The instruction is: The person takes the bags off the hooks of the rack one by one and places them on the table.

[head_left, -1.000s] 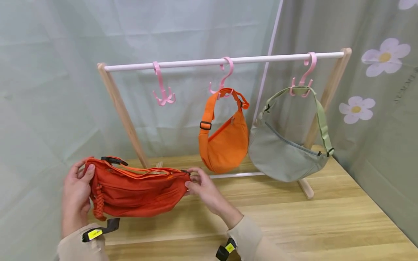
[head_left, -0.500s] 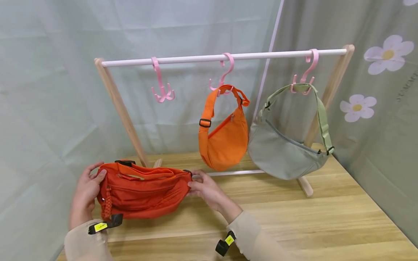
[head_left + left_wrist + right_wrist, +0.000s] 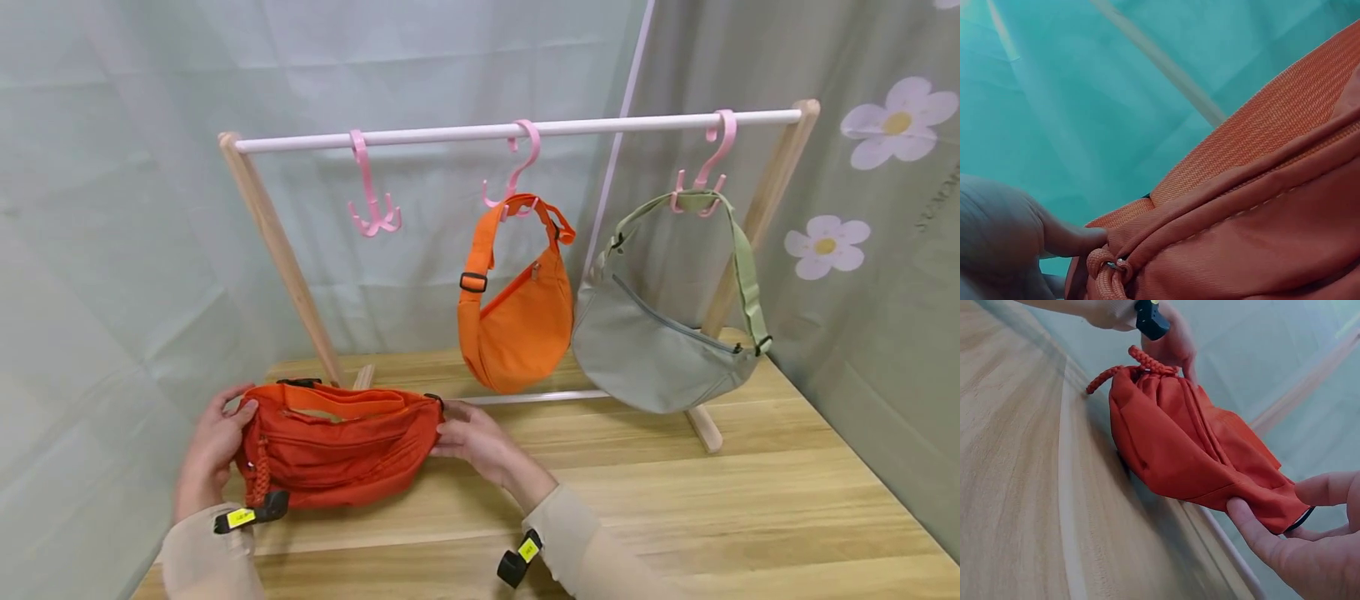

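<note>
A red waist bag (image 3: 341,458) is held level just in front of the rack's left leg, over the table. At its left end my left hand (image 3: 212,446) grips the fabric, thumb in front. My right hand (image 3: 480,442) pinches the opposite end near a black ring. The orange strap (image 3: 352,403) lies folded along the bag's top. From the left end hangs a braided red cord (image 3: 262,468), its loop close to my thumb in the left wrist view. In the right wrist view, the bag's underside looks close to the tabletop; contact cannot be made out.
A wooden rack with a white rail (image 3: 442,133) stands behind. An orange bag (image 3: 517,333) and a grey-green bag (image 3: 660,350) hang from two pink hooks. A third pink hook (image 3: 372,192) on the left holds no bag. Curtains (image 3: 127,233) border the wooden table (image 3: 675,517).
The red bag has shifted right and slightly lower, its left end moving most. My left hand has travelled right with it, while my right hand has barely moved. The hanging bags stay put.
</note>
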### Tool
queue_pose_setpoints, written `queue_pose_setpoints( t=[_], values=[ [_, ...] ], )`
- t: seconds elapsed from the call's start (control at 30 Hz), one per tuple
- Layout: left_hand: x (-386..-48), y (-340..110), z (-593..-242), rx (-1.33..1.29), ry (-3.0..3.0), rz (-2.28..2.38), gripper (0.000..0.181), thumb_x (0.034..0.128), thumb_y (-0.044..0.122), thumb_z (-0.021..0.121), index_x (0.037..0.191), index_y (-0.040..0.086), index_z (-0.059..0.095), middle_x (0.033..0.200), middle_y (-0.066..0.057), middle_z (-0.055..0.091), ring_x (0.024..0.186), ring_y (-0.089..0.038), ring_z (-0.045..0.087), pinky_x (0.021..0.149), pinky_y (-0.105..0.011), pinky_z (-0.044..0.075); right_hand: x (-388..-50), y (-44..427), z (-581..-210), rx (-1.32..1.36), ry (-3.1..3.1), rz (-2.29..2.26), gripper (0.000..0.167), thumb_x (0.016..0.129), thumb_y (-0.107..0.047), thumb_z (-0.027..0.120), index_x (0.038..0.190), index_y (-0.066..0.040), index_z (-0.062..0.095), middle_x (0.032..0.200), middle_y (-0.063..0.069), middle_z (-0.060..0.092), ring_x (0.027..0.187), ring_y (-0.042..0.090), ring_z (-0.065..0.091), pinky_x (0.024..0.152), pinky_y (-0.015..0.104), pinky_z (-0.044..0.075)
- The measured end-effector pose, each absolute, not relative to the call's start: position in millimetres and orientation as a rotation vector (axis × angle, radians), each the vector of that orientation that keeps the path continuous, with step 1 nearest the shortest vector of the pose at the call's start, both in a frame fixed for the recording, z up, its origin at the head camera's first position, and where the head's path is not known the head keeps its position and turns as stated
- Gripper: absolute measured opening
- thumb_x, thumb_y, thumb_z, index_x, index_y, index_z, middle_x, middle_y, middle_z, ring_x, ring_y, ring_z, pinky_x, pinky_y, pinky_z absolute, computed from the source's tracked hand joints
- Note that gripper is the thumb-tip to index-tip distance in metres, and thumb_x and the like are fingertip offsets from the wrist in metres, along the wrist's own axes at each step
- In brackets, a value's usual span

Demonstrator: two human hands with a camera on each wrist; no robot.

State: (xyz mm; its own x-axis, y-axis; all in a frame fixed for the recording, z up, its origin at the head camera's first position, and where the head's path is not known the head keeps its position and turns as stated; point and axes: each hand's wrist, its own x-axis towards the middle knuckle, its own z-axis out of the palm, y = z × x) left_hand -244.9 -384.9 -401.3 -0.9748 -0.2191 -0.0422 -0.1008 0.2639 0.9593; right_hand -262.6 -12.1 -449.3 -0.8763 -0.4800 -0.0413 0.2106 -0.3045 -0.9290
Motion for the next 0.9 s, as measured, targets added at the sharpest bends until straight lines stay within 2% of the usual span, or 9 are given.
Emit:
queue_pose_setpoints(
  t=[0.1,0.2,0.27,0.33,0.47,0.6,0.77,0.83,0.9],
  values=[
    [-248.4,-383.9,-405.9,0.356,-2.451,-1.801,0.021,0.1122,0.027,0.045,0.133,0.032,0.045,0.086,0.02,0.059,0.072,0.002,0.061,0.063,-0.022,0.053,-263.6,-12.1,-452.7,-0.319,1.502,-2.218,0.065,0.098,0.006,0.052,0.157,0.012,0.026,0.118,0.019,0.064,0.092,0.024,0.069,0.098,0.046,0.056],
    [-251.5,-382.2,-408.7,0.39,-2.501,-1.747,0.036,0.1125,0.026,0.044,0.147,0.016,0.042,0.09,0.015,0.058,0.072,0.001,0.061,0.064,-0.024,0.054,-264.7,-11.9,-455.9,-0.294,1.487,-2.23,0.066,0.097,0.008,0.051,0.157,0.012,0.026,0.108,0.014,0.065,0.089,0.022,0.069,0.097,0.046,0.057],
    [-253.0,-381.4,-409.5,0.41,-2.538,-1.7,0.048,0.1129,0.026,0.042,0.155,0.004,0.033,0.095,0.01,0.056,0.074,0.0,0.059,0.065,-0.024,0.053,-265.3,-11.6,-457.8,-0.277,1.478,-2.231,0.066,0.096,0.009,0.052,0.157,0.012,0.026,0.106,0.014,0.065,0.088,0.022,0.069,0.096,0.046,0.057],
    [-254.1,-380.9,-409.9,0.433,-2.567,-1.653,0.055,0.1133,0.024,0.04,0.159,-0.001,0.024,0.101,0.004,0.055,0.076,0.0,0.058,0.066,-0.024,0.052,-265.9,-11.3,-459.1,-0.278,1.468,-2.224,0.067,0.096,0.009,0.052,0.158,0.012,0.025,0.112,0.017,0.066,0.09,0.022,0.069,0.097,0.046,0.057],
    [-256.1,-380.0,-411.4,0.457,-2.612,-1.563,0.053,0.1131,0.018,0.037,0.159,-0.004,0.023,0.114,-0.012,0.054,0.077,0.003,0.054,0.068,-0.022,0.05,-265.5,-10.4,-460.0,-0.309,1.46,-2.193,0.068,0.098,0.009,0.051,0.159,0.012,0.023,0.123,0.026,0.065,0.095,0.023,0.069,0.099,0.047,0.056],
    [-259.2,-378.3,-414.2,0.43,-2.653,-1.505,0.052,0.1112,0.01,0.035,0.158,-0.006,0.023,0.124,-0.027,0.049,0.082,0.0,0.051,0.069,-0.02,0.046,-264.8,-9.8,-461.0,-0.312,1.474,-2.157,0.071,0.098,0.009,0.051,0.16,0.011,0.018,0.126,0.028,0.064,0.098,0.024,0.068,0.1,0.046,0.055],
    [-261.0,-375.7,-417.9,0.414,-2.714,-1.5,0.053,0.1114,0.01,0.03,0.16,-0.007,0.018,0.14,-0.036,0.038,0.105,-0.024,0.052,0.073,-0.02,0.043,-263.8,-10.0,-461.4,-0.295,1.477,-2.139,0.074,0.097,0.009,0.051,0.161,0.012,0.014,0.126,0.028,0.064,0.1,0.024,0.068,0.101,0.046,0.055],
    [-261.2,-374.6,-418.6,0.412,-2.72,-1.502,0.053,0.1115,0.011,0.029,0.16,-0.007,0.017,0.141,-0.036,0.036,0.112,-0.034,0.049,0.074,-0.021,0.043,-263.9,-10.2,-461.4,-0.291,1.477,-2.134,0.075,0.097,0.009,0.052,0.161,0.011,0.013,0.126,0.028,0.065,0.1,0.024,0.068,0.101,0.046,0.055],
    [-261.6,-373.9,-418.9,0.412,-2.721,-1.505,0.053,0.1116,0.011,0.029,0.16,-0.007,0.017,0.142,-0.036,0.035,0.115,-0.038,0.047,0.075,-0.023,0.042,-263.8,-10.1,-461.2,-0.294,1.485,-2.125,0.076,0.096,0.009,0.052,0.161,0.011,0.013,0.125,0.028,0.065,0.101,0.025,0.068,0.101,0.047,0.054]
  ],
)
